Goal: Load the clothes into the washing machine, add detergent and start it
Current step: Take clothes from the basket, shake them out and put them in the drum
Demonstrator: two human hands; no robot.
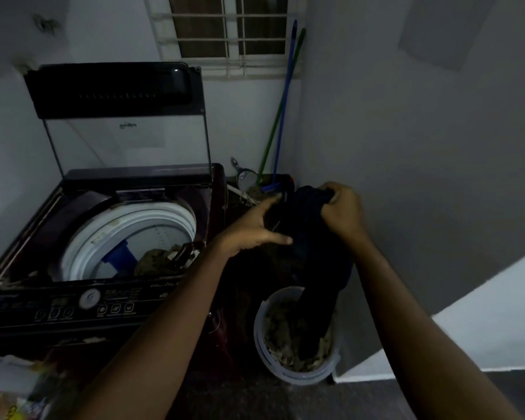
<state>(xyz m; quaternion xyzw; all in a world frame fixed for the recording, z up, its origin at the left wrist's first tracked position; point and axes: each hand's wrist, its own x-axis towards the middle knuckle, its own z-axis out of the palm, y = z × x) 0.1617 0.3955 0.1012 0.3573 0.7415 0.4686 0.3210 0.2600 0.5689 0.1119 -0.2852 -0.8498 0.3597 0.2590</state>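
Dim corner: washing machine (103, 237) lid up, laundry basket (297, 371) beside it, mop handles (281, 116) behind. Right hand (341, 207) clamped on dark garment (312, 253); left hand (255, 228) fingers apart against it.

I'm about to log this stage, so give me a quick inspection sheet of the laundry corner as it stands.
Surface: dark floor, dim light.
Job's things: washing machine with lid up; drum holds a few clothes. Dark garment half lifted out of the white laundry basket, which still holds clothes.
Clutter: colourful packet at lower left, blurred.
Grippers: right hand clenched on the garment; left hand open against it.
Cables: nothing seen.
Surroundings: barred window; two long-handled poles leaning in the corner.
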